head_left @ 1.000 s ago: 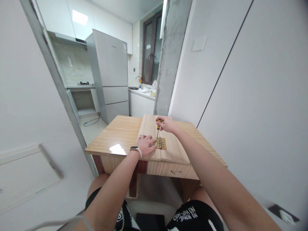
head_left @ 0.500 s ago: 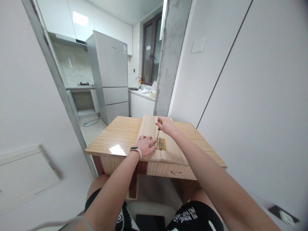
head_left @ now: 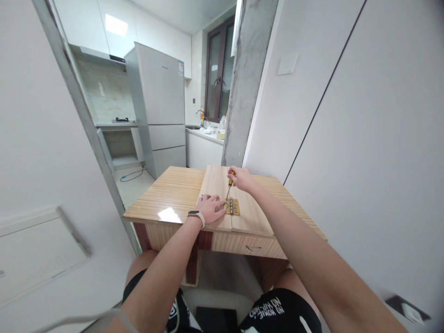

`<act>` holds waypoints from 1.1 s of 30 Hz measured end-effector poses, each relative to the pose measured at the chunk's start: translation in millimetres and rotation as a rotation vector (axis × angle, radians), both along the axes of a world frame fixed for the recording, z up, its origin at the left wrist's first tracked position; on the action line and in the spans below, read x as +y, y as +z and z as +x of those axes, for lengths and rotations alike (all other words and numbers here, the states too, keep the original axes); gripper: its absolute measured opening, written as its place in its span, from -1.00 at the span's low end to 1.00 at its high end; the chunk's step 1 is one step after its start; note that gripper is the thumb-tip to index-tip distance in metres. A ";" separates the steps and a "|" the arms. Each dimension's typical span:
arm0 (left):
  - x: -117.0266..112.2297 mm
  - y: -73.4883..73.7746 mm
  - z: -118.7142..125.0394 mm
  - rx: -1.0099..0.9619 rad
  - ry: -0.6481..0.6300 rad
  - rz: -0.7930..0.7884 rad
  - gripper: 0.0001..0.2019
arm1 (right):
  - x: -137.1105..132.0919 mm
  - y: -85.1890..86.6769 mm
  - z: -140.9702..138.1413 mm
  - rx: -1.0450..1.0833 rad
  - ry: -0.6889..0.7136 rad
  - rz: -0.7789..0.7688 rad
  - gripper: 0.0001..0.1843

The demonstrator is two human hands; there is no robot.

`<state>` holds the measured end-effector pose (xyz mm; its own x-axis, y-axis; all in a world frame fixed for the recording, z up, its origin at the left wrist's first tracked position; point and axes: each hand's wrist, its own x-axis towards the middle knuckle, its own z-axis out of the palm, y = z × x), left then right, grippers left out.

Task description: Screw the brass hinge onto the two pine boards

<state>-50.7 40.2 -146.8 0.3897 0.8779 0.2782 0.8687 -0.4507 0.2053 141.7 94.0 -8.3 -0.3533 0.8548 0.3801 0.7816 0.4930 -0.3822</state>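
Note:
My right hand [head_left: 240, 179] grips the yellow-and-black handle of a screwdriver [head_left: 231, 179]. The shaft slants down, and its tip meets the upper left part of a brass hinge [head_left: 234, 207]. This hinge lies opened flat across the seam between two pale wooden boards, the left board [head_left: 214, 182] and the right board [head_left: 253, 219]. Flat on the left board rests my left hand [head_left: 210, 209], fingers spread, its fingertips at the hinge's left edge. Any screw under the tip is too small to make out.
The boards lie on a wood-grain desk [head_left: 163, 194] with a drawer [head_left: 239, 244] at its front. White walls stand close on both sides. Beyond the desk are a grey fridge [head_left: 164, 92], a sink counter [head_left: 204, 143] and a cable [head_left: 132, 175] on the floor.
My right hand has shifted slightly right and turned on the screwdriver, showing more of its handle. The tip stays at the hinge, and my left hand has barely moved.

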 end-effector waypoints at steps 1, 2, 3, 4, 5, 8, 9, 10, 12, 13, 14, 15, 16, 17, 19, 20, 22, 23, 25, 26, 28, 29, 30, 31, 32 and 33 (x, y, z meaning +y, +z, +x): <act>0.0 -0.1 -0.1 0.000 -0.002 0.002 -0.49 | -1.4 -0.5 -0.4 -0.003 -0.022 0.019 -0.95; 0.0 -0.2 -0.1 0.001 -0.003 0.005 -0.49 | -2.6 -1.1 -0.7 -0.012 -0.038 0.041 -0.95; -0.1 -0.3 -0.2 0.001 -0.004 0.006 -0.49 | -3.5 -1.9 -1.0 -0.025 -0.049 0.068 -0.93; -0.2 -0.2 -0.2 0.002 -0.003 0.006 -0.49 | -4.1 -3.0 -1.2 -0.043 -0.057 0.098 -0.92; -0.3 0.0 -0.3 0.002 -0.001 0.007 -0.49 | -4.5 -4.2 -1.4 -0.064 -0.064 0.129 -0.90; -0.9 0.9 -0.3 0.004 -0.004 0.005 -0.49 | -4.3 -8.9 -2.6 -0.119 -0.092 0.186 -0.81; -1.0 1.1 -0.3 0.005 -0.006 0.004 -0.49 | -3.7 -10.6 -3.2 -0.129 -0.099 0.188 -0.78; -1.1 1.3 -0.3 0.006 -0.007 0.003 -0.48 | -2.9 -12.0 -3.8 -0.135 -0.103 0.181 -0.76; -1.3 1.2 -0.2 0.006 -0.006 0.006 -0.49 | -0.3 -14.0 -4.6 -0.133 -0.095 0.155 -0.76; -1.4 1.1 -0.1 0.005 -0.004 0.008 -0.49 | 1.4 -14.2 -4.8 -0.132 -0.080 0.141 -0.77; -1.6 1.1 0.0 0.004 -0.002 0.008 -0.50 | 3.1 -13.9 -4.8 -0.131 -0.058 0.129 -0.79; -1.8 1.1 0.1 0.003 -0.001 0.008 -0.50 | 4.8 -13.1 -4.6 -0.127 -0.029 0.119 -0.81; -2.0 1.2 0.2 0.002 0.001 0.005 -0.50 | 6.2 -11.9 -4.2 -0.119 0.005 0.106 -0.81; -2.3 1.4 0.3 0.002 0.002 0.002 -0.50 | 7.2 -10.5 -3.7 -0.104 0.037 0.088 -0.82; -2.8 2.0 0.3 0.002 0.005 -0.005 -0.50 | 7.7 -7.6 -2.7 -0.052 0.078 0.042 -0.85; -3.0 2.3 0.3 0.001 0.007 -0.006 -0.50 | 7.2 -6.3 -2.4 -0.020 0.081 0.022 -0.86; -3.2 2.3 0.0 -0.002 0.008 -0.005 -0.50 | 5.0 -4.3 -2.4 0.029 0.064 0.009 -0.90; -3.1 2.1 -0.2 -0.004 0.005 -0.002 -0.50 | 3.5 -3.7 -2.7 0.042 0.050 0.016 -0.92; -2.6 1.2 -0.6 -0.004 0.000 0.006 -0.51 | 0.8 -3.2 -3.9 0.046 0.022 0.043 -0.97; -2.3 0.7 -0.8 -0.004 -0.004 0.011 -0.51 | -0.3 -3.3 -4.6 0.036 0.009 0.060 -0.96; -1.6 -0.2 -1.2 -0.002 -0.009 0.017 -0.50 | -1.2 -4.4 -6.0 0.009 -0.020 0.103 -0.87; -1.3 -0.5 -1.3 -0.002 -0.010 0.018 -0.50 | -1.1 -5.3 -6.5 -0.006 -0.039 0.125 -0.83; -1.1 -0.8 -1.4 -0.001 -0.010 0.019 -0.50 | -0.7 -6.4 -6.9 -0.020 -0.060 0.146 -0.80; -1.0 -0.9 -1.5 0.000 -0.009 0.018 -0.50 | 0.0 -7.6 -7.2 -0.033 -0.082 0.165 -0.79; -0.9 -0.9 -1.5 0.001 -0.007 0.017 -0.50 | 0.7 -8.9 -7.4 -0.043 -0.100 0.180 -0.78; -0.9 -0.9 -1.4 0.001 -0.006 0.016 -0.50 | 1.3 -10.1 -7.4 -0.049 -0.114 0.190 -0.79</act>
<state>-52.2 39.3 -147.7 0.3957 0.8708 0.2918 0.8662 -0.4594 0.1966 134.3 95.4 -18.5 -0.2809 0.8048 0.5229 0.8516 0.4603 -0.2510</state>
